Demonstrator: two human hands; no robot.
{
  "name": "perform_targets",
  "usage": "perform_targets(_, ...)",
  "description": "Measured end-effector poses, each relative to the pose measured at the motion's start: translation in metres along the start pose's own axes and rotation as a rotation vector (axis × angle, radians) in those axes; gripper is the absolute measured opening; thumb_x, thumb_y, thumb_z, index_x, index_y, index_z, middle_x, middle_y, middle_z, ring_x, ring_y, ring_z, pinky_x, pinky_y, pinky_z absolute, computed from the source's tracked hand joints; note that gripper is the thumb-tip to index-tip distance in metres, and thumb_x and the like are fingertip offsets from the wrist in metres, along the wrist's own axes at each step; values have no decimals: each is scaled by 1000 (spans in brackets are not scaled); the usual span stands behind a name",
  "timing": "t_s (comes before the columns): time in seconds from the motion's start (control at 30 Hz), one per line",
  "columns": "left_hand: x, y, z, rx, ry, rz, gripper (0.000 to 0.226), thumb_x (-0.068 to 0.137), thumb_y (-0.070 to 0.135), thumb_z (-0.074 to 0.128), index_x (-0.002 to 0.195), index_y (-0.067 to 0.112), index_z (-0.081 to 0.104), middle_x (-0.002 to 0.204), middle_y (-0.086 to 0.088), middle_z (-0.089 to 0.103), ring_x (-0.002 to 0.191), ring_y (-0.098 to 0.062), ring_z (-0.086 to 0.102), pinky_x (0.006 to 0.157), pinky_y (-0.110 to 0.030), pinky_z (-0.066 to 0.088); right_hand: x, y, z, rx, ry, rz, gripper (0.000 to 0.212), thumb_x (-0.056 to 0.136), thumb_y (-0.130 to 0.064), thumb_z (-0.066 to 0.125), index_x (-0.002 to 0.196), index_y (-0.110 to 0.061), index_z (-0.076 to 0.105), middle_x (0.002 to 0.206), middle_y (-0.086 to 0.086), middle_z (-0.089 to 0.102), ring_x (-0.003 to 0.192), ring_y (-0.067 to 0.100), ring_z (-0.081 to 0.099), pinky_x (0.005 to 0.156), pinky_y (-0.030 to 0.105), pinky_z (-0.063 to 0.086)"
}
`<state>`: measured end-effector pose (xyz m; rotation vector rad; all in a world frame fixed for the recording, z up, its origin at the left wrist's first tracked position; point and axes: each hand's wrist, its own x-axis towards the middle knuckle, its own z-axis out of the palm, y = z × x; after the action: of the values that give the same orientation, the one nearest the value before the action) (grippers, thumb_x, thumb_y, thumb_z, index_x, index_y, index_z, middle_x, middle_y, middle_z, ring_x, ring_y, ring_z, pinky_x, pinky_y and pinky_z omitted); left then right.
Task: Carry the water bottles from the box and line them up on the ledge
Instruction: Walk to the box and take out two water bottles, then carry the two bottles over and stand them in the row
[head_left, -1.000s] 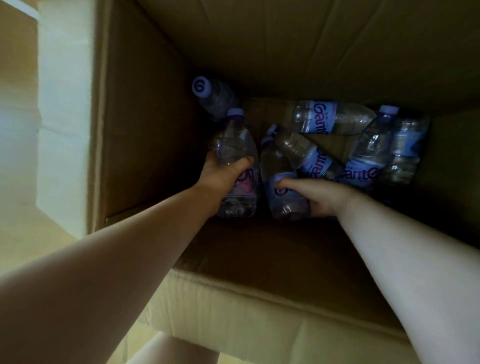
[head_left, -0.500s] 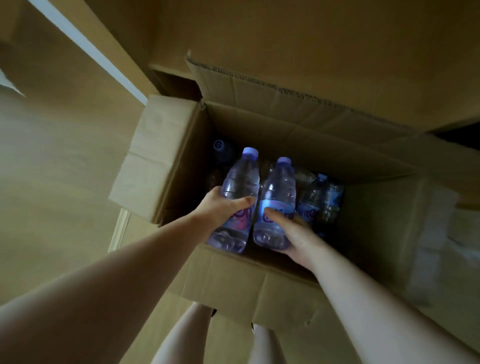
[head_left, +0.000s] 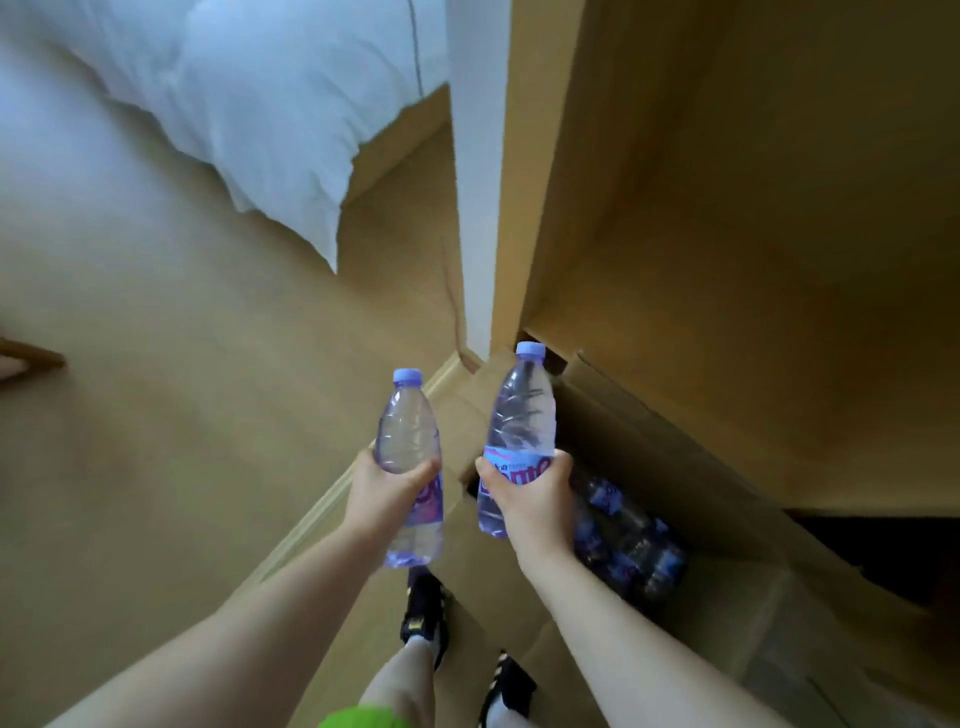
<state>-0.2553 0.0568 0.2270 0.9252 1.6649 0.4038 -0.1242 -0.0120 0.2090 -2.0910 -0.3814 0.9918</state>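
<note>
My left hand (head_left: 382, 493) grips a clear water bottle (head_left: 408, 431) with a lilac cap and a purple label, held upright in the air over the floor. My right hand (head_left: 530, 499) grips a second, like bottle (head_left: 521, 415), also upright, above the box's left edge. The open cardboard box (head_left: 737, 597) stands on the floor at lower right. Several more bottles (head_left: 628, 545) lie in a heap inside it, partly hidden behind my right forearm.
White bedding (head_left: 249, 104) hangs at upper left over the tan floor. A white wall corner (head_left: 475, 208) and a tall tan panel (head_left: 727, 208) rise behind the box. My legs and dark shoes (head_left: 423, 613) are below the hands.
Both hands have lifted their bottles out of the box and up to chest height. My view has risen and swung left, so the bed and floor now show.
</note>
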Motion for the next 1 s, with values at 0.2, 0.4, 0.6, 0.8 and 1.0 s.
perform_targets(0.2, -26, 36, -119, -118, 109, 2, 44, 75, 20, 79, 107, 12, 51, 96, -5, 64, 80, -16, 65, 65, -29, 51, -70, -88, 56, 53, -320, -91, 66, 69, -40, 86, 118, -13, 52, 108, 3, 67, 97, 20, 67, 85, 33, 55)
perform_targets(0.4, -3, 57, -247, -191, 194, 25, 47, 74, 17, 80, 111, 7, 55, 100, -10, 69, 85, -19, 68, 70, -29, 51, -103, -167, 160, -91, -575, -200, 57, 77, -24, 82, 123, -15, 49, 98, -7, 66, 90, 12, 66, 85, 32, 53)
perform_targets(0.6, 31, 81, -392, -204, 345, 40, 54, 71, 22, 81, 112, 11, 48, 102, -7, 65, 89, -22, 65, 76, -32, 52, -139, -243, 288, -170, -705, -269, 60, 79, -11, 79, 116, -10, 32, 94, -1, 57, 75, 4, 59, 52, 9, 43)
perform_targets(0.8, 52, 109, -490, -163, 489, 57, 59, 70, 29, 81, 110, 19, 40, 102, -2, 61, 93, -23, 62, 89, -40, 52, -169, -301, 368, -206, -703, -391, 74, 73, -13, 84, 120, -22, 27, 102, -7, 52, 80, -1, 56, 58, 7, 44)
perform_targets(1.0, 94, 142, -532, -183, 631, 60, 64, 70, 38, 83, 108, 19, 36, 107, -4, 58, 95, -25, 61, 87, -42, 53, -171, -360, 426, -295, -557, -520, 72, 72, -33, 83, 127, -15, 41, 114, 3, 50, 95, 18, 57, 83, 39, 54)
